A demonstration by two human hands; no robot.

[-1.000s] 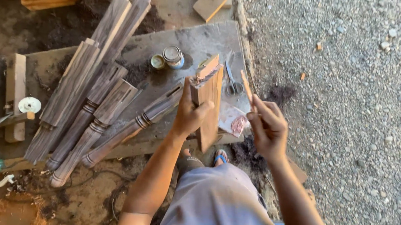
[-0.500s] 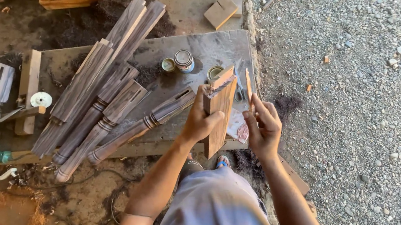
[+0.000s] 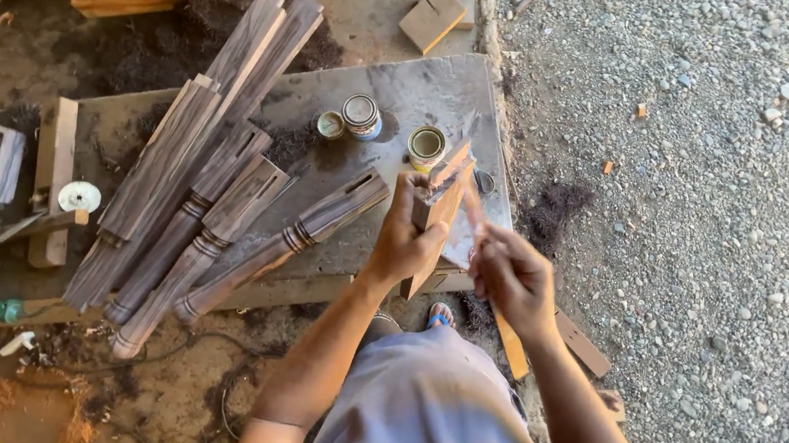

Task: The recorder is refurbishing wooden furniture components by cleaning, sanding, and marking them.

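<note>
Wooden block stands upright, grasped by the left hand, while the right hand just beside it pinches a thin stick against its top, small tins beyond.

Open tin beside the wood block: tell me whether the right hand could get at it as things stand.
Probably yes. The open tin stands uncovered just beyond the right hand, but that hand holds a thin stick, and the block in the left hand partly intervenes.

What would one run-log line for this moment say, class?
left hand: grips wooden piece upright | right hand: holds thin stick against it | nearby: tins, turned legs on board
</note>
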